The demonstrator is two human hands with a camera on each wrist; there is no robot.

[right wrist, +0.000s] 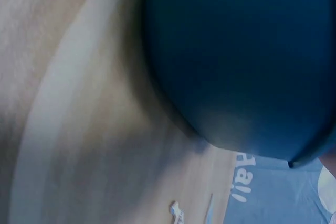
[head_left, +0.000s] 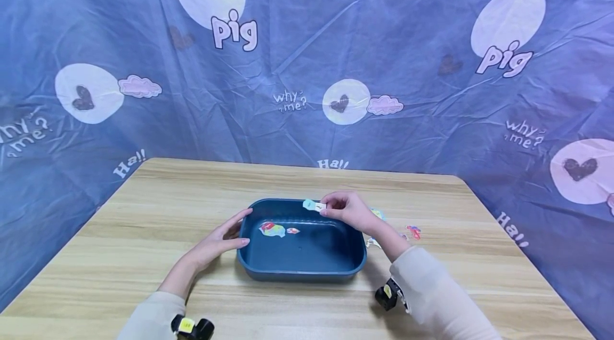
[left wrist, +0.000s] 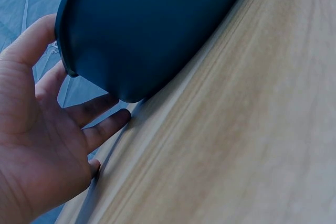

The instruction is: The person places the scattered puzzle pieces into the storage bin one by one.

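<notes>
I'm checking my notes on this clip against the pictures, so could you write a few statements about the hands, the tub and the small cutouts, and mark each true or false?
1. The right hand pinches a small pale paper piece above the far rim of the dark blue rectangular plastic tub. True.
2. The left hand is curled into a fist on the light wooden table. False: its fingers are straight and rest against the tub's left side.
3. Two colourful cutouts lie on the tub's floor. True.
4. The tub is filled to the brim with cutouts. False: most of its floor is bare.
5. A few more small colourful pieces lie on the table right of the tub. True.
</notes>
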